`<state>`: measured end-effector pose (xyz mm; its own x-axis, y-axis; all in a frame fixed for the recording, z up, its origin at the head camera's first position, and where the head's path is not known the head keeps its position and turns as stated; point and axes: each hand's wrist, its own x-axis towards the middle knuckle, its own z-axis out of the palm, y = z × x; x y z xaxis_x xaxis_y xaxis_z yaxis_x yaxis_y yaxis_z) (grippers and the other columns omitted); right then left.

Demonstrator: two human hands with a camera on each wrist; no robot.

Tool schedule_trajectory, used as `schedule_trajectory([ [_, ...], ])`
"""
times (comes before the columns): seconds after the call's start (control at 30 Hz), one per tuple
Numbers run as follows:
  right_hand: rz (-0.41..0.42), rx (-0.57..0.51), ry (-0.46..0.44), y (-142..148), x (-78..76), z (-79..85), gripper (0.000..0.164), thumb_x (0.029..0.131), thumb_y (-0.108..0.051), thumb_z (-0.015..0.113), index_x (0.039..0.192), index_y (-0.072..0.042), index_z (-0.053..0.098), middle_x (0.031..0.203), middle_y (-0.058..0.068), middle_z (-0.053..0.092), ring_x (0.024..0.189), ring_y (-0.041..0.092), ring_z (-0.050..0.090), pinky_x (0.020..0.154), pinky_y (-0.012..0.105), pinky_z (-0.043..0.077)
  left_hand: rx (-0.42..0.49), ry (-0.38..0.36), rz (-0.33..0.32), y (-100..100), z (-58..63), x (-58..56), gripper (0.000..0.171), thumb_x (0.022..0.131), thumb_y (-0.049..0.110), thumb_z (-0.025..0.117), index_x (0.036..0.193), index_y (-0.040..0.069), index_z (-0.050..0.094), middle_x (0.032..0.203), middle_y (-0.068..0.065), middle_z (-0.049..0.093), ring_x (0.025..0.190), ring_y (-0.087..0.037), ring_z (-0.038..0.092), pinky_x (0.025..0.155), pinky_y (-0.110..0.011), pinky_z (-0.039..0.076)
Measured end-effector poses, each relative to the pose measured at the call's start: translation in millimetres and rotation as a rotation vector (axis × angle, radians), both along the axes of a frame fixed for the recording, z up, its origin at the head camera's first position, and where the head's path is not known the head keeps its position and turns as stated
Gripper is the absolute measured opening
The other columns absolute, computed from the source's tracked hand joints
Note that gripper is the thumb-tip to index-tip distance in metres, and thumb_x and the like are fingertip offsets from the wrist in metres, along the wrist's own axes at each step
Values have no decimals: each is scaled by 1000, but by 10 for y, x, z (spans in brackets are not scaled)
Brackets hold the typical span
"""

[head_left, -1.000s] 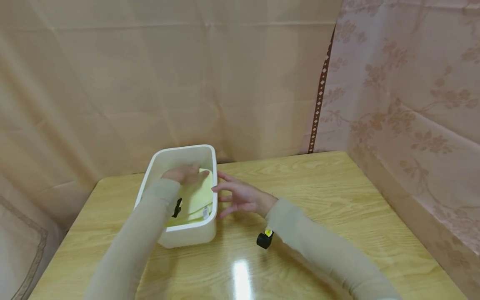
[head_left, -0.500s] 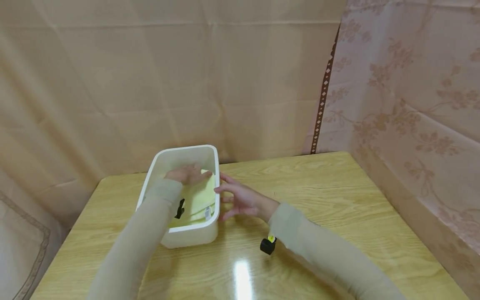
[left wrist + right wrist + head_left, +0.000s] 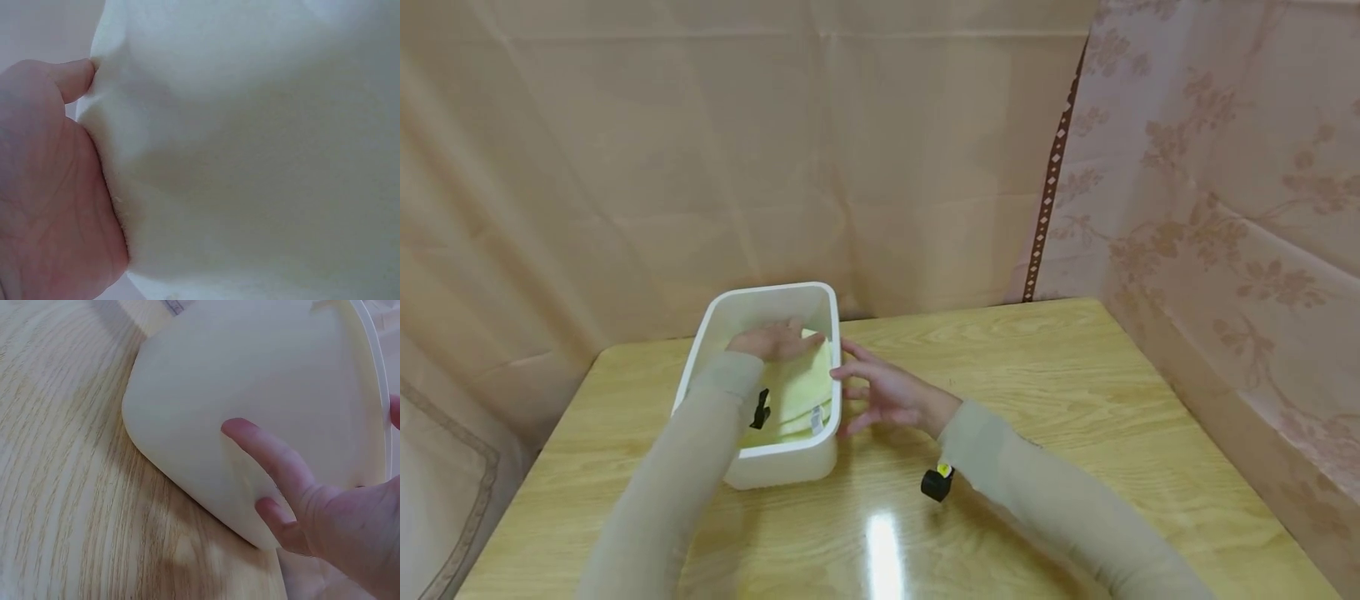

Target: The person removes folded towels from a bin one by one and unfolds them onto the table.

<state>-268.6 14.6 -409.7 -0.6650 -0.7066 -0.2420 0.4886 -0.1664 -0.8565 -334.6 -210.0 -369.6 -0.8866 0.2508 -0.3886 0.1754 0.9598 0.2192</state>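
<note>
A white plastic bin (image 3: 782,475) stands near the back edge of the table, left of centre. Inside lies a folded pale yellow cloth (image 3: 805,383) with a white tag (image 3: 817,419). My left hand (image 3: 775,340) reaches into the bin and rests flat on the cloth's far part, thumb out to the right. In the left wrist view the cloth (image 3: 250,162) fills most of the picture, and its edge hides part of my fingers. My right hand (image 3: 891,398) holds the bin's right wall, thumb at the rim and spread fingers (image 3: 272,456) against the outside.
The bin stands on a wood-grain table (image 3: 1037,375). A beige curtain (image 3: 737,167) hangs close behind, and a pink floral curtain (image 3: 1240,208) on the right. A small black wrist camera (image 3: 936,483) hangs under my right sleeve.
My left hand shifts slightly on the cloth inside the bin, and its far fingers show a little more. My right hand stays at the bin's side. The head view tilts slightly.
</note>
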Motion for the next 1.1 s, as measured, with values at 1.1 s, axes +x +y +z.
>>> schedule_trajectory([
  [1.1,-15,-4,12,-69,-21,-34,75,96,-21,57,160,-41,24,162,8,23,147,43,25,87,72,46,127,338,-60,-4,192,-24,58,110,46,30,123,-4,57,126,-29,61,120,-45,58,100,-54,44],
])
